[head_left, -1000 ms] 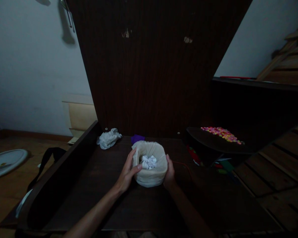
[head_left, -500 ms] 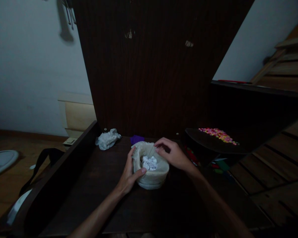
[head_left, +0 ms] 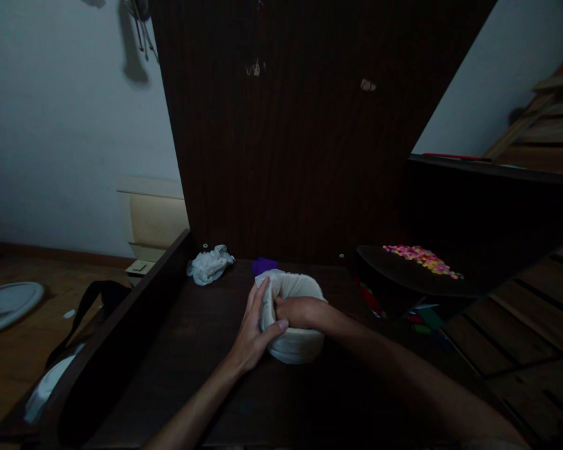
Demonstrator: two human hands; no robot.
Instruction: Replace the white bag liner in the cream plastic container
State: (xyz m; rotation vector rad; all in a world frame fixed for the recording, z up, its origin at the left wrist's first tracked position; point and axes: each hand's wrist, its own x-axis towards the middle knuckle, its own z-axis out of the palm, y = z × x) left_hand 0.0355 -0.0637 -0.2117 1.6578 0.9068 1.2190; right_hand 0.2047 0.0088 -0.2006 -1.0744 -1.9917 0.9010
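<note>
left hand (head_left: 256,331) around pale lined container (head_left: 296,352), right hand (head_left: 300,311) inside

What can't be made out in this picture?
In the head view:
Right hand: its own back and the bin hide the fingertips; grip unclear.
Bin's contents: hidden by that hand and the near rim.
Purple item: lower part hidden behind the bin.
White dish: cut off by the left edge.
Items below the shelf: too dark to name.

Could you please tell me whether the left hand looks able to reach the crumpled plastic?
Probably yes, if the left hand lets go of the bin: only desktop shows between hand and crumpled plastic.
</note>
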